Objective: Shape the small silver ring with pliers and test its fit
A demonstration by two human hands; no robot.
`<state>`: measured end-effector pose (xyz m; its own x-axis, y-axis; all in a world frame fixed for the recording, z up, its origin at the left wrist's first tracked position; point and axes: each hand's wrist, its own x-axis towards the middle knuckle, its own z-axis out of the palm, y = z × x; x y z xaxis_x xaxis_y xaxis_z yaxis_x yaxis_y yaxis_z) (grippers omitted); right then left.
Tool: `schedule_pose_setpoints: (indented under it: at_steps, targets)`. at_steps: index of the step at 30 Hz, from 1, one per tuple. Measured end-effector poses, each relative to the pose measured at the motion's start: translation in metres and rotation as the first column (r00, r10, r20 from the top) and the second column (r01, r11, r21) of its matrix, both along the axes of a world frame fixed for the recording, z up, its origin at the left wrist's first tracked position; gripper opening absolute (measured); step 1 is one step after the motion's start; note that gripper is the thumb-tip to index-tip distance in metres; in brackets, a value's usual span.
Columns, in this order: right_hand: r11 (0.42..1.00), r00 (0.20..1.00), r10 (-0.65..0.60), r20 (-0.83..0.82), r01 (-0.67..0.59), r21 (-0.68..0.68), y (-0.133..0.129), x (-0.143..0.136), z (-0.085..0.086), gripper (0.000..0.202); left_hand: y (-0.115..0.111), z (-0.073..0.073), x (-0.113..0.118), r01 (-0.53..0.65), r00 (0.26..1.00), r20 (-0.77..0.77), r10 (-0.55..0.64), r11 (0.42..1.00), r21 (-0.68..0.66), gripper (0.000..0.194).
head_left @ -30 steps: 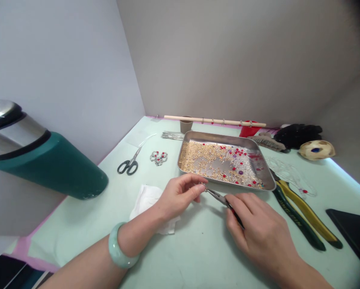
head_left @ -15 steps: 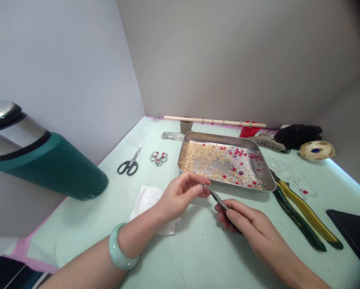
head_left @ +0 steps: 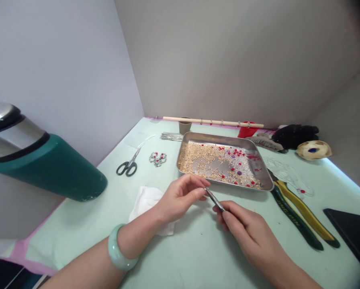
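Observation:
My left hand [head_left: 181, 196], with a pale green bangle [head_left: 117, 249] at the wrist, pinches a tiny piece between thumb and fingers; the fingertips mostly hide it, so its kind is unclear. My right hand [head_left: 243, 224] is closed round slim metal pliers [head_left: 215, 200], whose tips meet the left fingertips. Just beyond both hands lies a metal tray [head_left: 225, 138] of gold, clear, red and purple beads. A folded white tissue [head_left: 145, 200] rests partly under the left forearm. Left of the tray sits a beaded wire piece [head_left: 157, 159] with red beads.
Black-handled scissors [head_left: 127, 166] and a large green bottle [head_left: 50, 168] are on the left. Big yellow-green pliers [head_left: 300, 216] lie at right, near a dark flat object [head_left: 351, 233]. Behind the tray stand a brown cup [head_left: 185, 126], a red cup [head_left: 246, 130] and a wooden stick [head_left: 213, 121].
My right hand has shifted slightly left, bringing the pliers' tips closer in against the left fingertips. The left hand keeps its pinch almost in place. The view has moved a little.

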<state>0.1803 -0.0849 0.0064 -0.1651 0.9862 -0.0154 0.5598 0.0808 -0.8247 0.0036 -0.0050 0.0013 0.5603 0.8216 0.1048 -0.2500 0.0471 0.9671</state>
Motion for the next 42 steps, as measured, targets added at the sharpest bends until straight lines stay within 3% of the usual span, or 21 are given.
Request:
schedule_pose_setpoints:
  at_steps: [5,13,23,27,33,42]
  targets:
    - [0.989,0.997,-0.025,0.077,0.013,0.145,0.0002,-0.0004,-0.005,0.022,0.0008,0.0012,0.0005,-0.001,1.0,0.004,0.001,0.999,-0.034,0.007]
    - [0.999,0.995,0.014,-0.101,-0.019,-0.051,-0.0012,-0.0018,-0.0024,0.025,-0.0025,0.0059,0.0011,0.017,0.998,0.064,-0.013,0.998,-0.064,0.006]
    - [0.999,1.0,-0.027,-0.013,0.027,0.032,-0.0014,-0.0046,-0.0039,0.026,-0.0007,0.0034,0.0011,0.014,0.998,0.057,-0.01,0.998,-0.065,0.008]
    - [0.999,0.996,-0.032,-0.084,0.029,-0.031,-0.0016,-0.0036,-0.0056,0.029,-0.0022,0.0058,0.0013,0.033,0.997,0.073,-0.028,0.996,-0.082,0.008]
    - [0.975,0.934,-0.074,-0.348,-0.006,-0.224,-0.0006,-0.0052,-0.0053,0.033,-0.0039,0.0043,0.0033,0.047,0.993,0.116,-0.03,0.988,-0.147,0.01]
    - [0.953,0.889,-0.114,-0.444,-0.028,-0.3,0.0054,0.0,-0.005,0.033,-0.0002,0.0052,0.0019,0.004,0.999,0.046,0.003,0.99,-0.14,0.017]
